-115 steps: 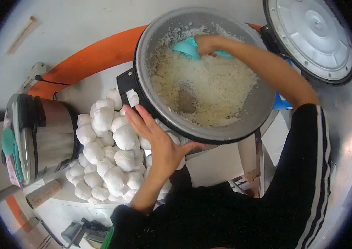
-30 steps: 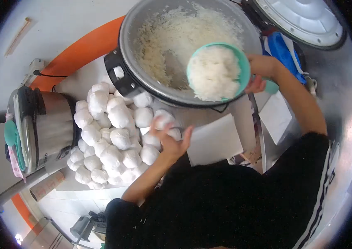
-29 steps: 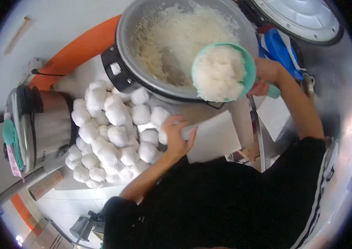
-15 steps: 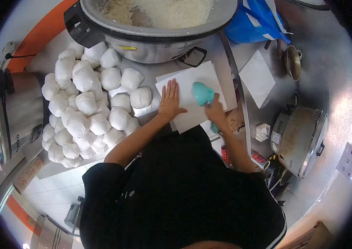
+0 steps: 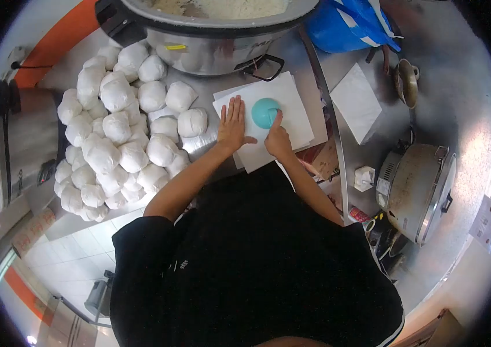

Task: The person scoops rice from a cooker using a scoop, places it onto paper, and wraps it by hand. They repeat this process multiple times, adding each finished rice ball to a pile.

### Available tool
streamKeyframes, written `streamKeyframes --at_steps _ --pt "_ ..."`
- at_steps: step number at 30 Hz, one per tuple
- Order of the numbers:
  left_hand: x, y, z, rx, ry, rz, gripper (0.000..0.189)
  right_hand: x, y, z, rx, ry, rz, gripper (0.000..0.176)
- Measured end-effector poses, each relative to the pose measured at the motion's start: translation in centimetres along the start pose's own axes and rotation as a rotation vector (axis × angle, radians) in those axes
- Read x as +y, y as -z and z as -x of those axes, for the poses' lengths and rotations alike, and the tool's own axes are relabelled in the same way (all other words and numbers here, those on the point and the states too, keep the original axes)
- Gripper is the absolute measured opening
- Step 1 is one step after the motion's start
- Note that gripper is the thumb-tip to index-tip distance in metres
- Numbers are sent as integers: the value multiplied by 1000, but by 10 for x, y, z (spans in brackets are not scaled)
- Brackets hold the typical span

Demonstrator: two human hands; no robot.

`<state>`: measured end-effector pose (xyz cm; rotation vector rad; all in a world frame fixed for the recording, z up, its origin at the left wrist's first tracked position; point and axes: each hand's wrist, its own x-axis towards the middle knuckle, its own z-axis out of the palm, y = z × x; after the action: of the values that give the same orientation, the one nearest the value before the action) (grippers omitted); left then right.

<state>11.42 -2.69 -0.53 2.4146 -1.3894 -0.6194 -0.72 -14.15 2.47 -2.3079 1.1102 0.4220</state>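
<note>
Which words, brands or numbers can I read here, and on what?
Nothing reads clearly enough to quote.
Cooker at far left: lettering, too blurred.
Tube: red markings, illegible.
Black shirt: white marks, too small.
Wall sheet: too small.
White label on right-hand cooker: too small.

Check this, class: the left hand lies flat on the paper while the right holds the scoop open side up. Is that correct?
No: the head view shows the scoop open side down on the paper. The rest stands: left hand flat on it, right hand holding the scoop.
</note>
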Motion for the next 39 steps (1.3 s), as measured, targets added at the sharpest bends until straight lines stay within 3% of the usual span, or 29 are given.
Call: streamKeyframes --at_steps 7,13,16,19,23,26,29,32,34,39 --pt "-1 -6 2 31 -11 -28 135 35 10 14 12 345 -183 76" --pt "10 -2 21 -70 98 -146 140 43 22 0 5 468 -223 77" --pt "13 -1 26 -65 142 -147 143 40 17 -4 38 320 -325 76" --pt "17 5 33 -69 166 -176 145 32 19 -3 -53 246 -240 71" --pt "16 -2 33 -46 170 -204 148 43 27 -11 -93 371 -40 73" --pt "37 19 22 -182 298 -247 143 45 33 -16 -112 418 -60 73" --pt "20 -4 -14 114 14 -183 138 51 25 -16 -79 466 -101 72" --pt "5 4 -27 -195 -95 -63 134 49 31 -16 -80 489 -103 71" --pt "1 5 -26 -186 -115 -93 135 51 35 -22 -157 483 -51 69" --pt "1 8 -25 -166 -113 -113 137 63 58 -46 -256 704 130 65"
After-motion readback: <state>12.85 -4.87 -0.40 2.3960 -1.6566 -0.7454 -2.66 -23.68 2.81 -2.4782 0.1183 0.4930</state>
